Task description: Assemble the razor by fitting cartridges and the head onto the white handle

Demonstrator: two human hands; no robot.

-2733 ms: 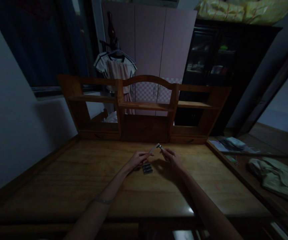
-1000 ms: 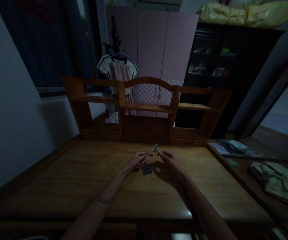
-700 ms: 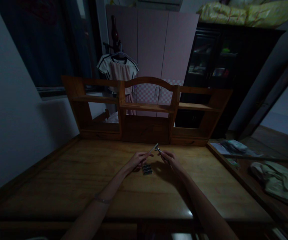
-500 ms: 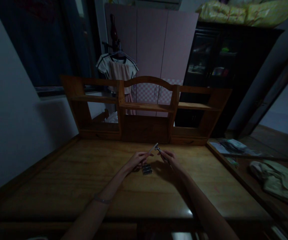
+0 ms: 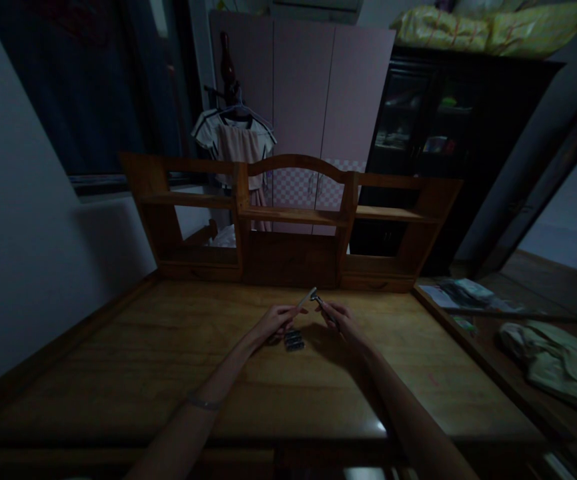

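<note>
My right hand (image 5: 337, 319) is closed around the handle of a razor (image 5: 317, 299), its head turned up and to the left. Between the fingers of my left hand (image 5: 275, 321) is a slim pale stick (image 5: 305, 299) shaped like a toothbrush. Its upper tip meets or nearly meets the razor head; the dim light hides whether they touch. On the wooden desk (image 5: 178, 360), just below and beside my left hand, lies a small dark pack of razor cartridges (image 5: 294, 340), partly covered by that hand.
A wooden shelf unit (image 5: 295, 215) with small drawers stands along the desk's back edge. A wall borders the left side. On a lower surface at the right lie folded light cloth (image 5: 553, 363) and papers with a plastic bag (image 5: 463, 293).
Both hands keep almost the same place and grip. The razor and the stick stay tip to tip; only the camera's view has shifted slightly.
</note>
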